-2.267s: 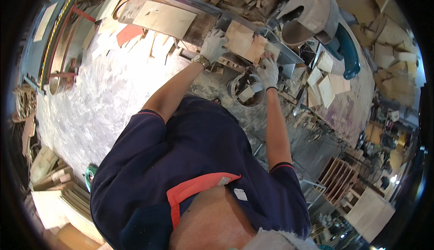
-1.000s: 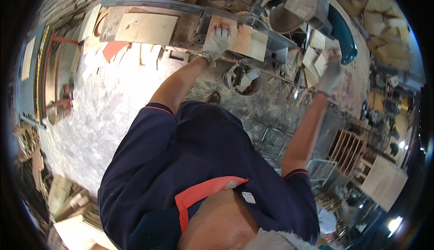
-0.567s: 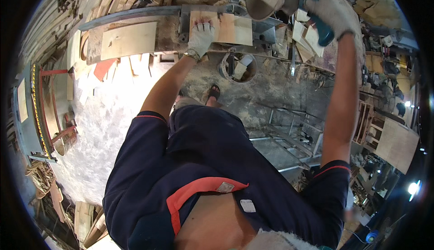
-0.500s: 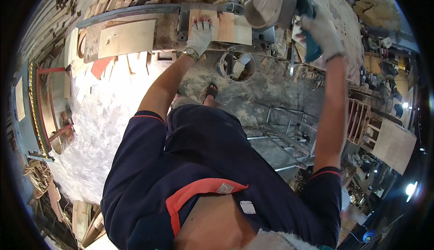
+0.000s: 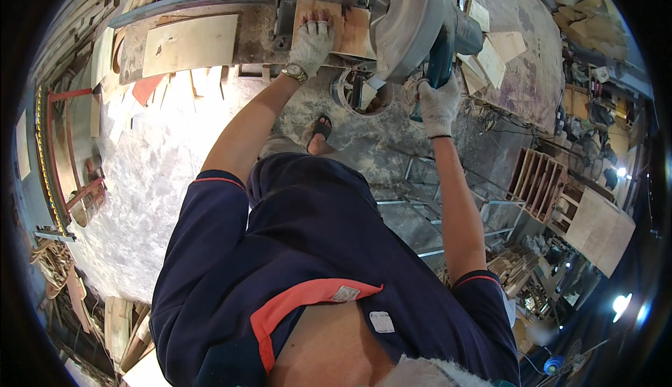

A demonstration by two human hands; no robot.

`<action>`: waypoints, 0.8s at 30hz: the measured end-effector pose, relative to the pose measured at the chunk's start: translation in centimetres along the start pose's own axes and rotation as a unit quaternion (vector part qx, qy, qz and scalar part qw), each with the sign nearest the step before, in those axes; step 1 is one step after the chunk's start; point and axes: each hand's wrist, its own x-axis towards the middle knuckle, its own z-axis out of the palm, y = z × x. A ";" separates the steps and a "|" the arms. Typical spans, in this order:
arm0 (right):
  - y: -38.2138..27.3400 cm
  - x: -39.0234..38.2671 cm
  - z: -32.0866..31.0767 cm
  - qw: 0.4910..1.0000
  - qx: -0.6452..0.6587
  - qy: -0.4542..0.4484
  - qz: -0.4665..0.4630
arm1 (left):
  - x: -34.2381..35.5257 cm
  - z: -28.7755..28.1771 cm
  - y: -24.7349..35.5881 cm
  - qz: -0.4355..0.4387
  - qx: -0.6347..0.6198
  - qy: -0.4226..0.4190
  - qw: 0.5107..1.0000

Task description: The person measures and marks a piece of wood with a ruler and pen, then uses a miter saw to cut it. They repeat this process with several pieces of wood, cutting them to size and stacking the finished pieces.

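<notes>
My left hand (image 5: 312, 45), in a white knit glove with bare fingertips, lies flat with fingers stretched over a wooden board (image 5: 355, 28). The board rests on the saw bench, close to the left of the blade guard. My right hand (image 5: 440, 107), gloved too, is wrapped round the dark green handle (image 5: 442, 58) of a miter saw (image 5: 413, 16). The saw's large grey guard covers the board's right end, so I cannot tell whether the blade touches the wood.
Another pale board (image 5: 190, 45) lies on the bench to the left. Several offcuts (image 5: 492, 61) are right of the saw. Below the bench is a round bin (image 5: 374, 103) holding scraps. A metal frame (image 5: 448, 198) stands on the floor near my right arm.
My right hand has swung left and nearer to me, and the saw head has tilted down with it over the board's right end. My left hand stays flat on the board.
</notes>
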 end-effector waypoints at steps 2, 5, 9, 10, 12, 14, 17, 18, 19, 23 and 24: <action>0.4 -0.1 0.3 1.000 -0.002 0.000 0.013 | 0.0 -0.2 0.0 0.002 -0.002 0.008 1.000; 0.8 0.0 0.5 0.999 0.008 0.000 0.033 | -0.1 -0.2 -0.1 0.008 0.021 0.024 0.999; 1.3 0.1 0.9 1.000 0.026 0.005 0.013 | 0.0 0.1 -0.1 0.001 0.003 0.033 0.999; 1.4 0.1 1.0 0.999 0.038 0.006 0.007 | 0.0 0.1 -0.1 0.002 0.004 0.025 1.000; 1.7 0.2 1.2 0.999 0.039 0.007 0.011 | 0.0 0.3 0.1 0.002 0.005 0.017 1.000; 1.9 0.3 1.2 0.999 0.045 0.001 0.017 | 0.0 0.5 0.2 0.004 0.007 -0.011 1.000; 2.1 0.3 1.3 0.998 0.050 -0.008 0.022 | 0.0 0.5 0.3 -0.007 0.001 -0.011 1.000; 2.1 0.3 1.3 0.999 0.045 -0.005 0.019 | 0.1 0.5 0.3 -0.006 0.002 -0.018 1.000; 2.1 0.2 1.3 0.999 0.037 -0.007 0.032 | 0.0 0.5 0.4 -0.005 0.001 -0.026 1.000; 2.1 -0.1 1.4 0.999 0.039 0.016 0.015 | 0.0 0.3 0.4 -0.005 -0.002 -0.055 0.998; 2.1 -0.3 1.5 0.999 0.028 0.024 0.011 | -0.1 0.2 0.5 -0.004 -0.009 -0.054 0.999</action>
